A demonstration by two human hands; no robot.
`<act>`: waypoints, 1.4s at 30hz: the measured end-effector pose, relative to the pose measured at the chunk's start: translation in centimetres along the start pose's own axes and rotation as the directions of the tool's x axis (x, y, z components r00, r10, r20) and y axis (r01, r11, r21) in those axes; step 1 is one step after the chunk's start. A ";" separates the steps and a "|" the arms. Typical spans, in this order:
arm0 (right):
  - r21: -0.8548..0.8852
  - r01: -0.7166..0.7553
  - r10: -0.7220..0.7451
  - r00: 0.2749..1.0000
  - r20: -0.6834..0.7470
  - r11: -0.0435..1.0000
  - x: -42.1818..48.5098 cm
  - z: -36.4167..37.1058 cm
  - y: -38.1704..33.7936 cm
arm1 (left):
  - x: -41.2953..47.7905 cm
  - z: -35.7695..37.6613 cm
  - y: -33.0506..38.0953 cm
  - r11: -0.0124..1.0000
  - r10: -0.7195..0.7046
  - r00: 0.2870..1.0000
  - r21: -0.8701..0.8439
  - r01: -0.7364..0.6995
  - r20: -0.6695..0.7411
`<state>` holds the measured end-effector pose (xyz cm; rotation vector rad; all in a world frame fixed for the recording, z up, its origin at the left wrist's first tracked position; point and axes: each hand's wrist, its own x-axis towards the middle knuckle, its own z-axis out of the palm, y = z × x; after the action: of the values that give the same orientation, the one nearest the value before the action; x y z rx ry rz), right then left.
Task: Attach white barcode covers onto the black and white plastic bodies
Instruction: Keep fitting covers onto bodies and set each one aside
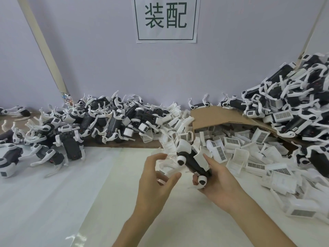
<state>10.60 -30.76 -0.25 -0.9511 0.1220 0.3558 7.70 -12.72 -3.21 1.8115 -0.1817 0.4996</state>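
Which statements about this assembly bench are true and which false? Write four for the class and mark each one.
1. The right hand grips a black and white plastic body. True.
2. The loose white barcode covers are heaped left of that hand. False: they lie behind it and to its right.
3. A paper sign with two printed characters hangs on the wall. True.
4. The cardboard sheet lies flat under the hand. False: it arches over the covers further back, with a heap of bodies on its right end.
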 end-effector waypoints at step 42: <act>-0.606 0.516 -0.477 0.845 0.243 0.606 -0.6 0.6 0.9 | 0.2 -0.1 0.5 0.878 -0.227 0.962 -0.397 0.268 0.149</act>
<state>9.69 -29.93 -0.46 -1.6247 -0.3545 -0.1268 7.66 -12.76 -2.67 1.4138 -0.1090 0.1697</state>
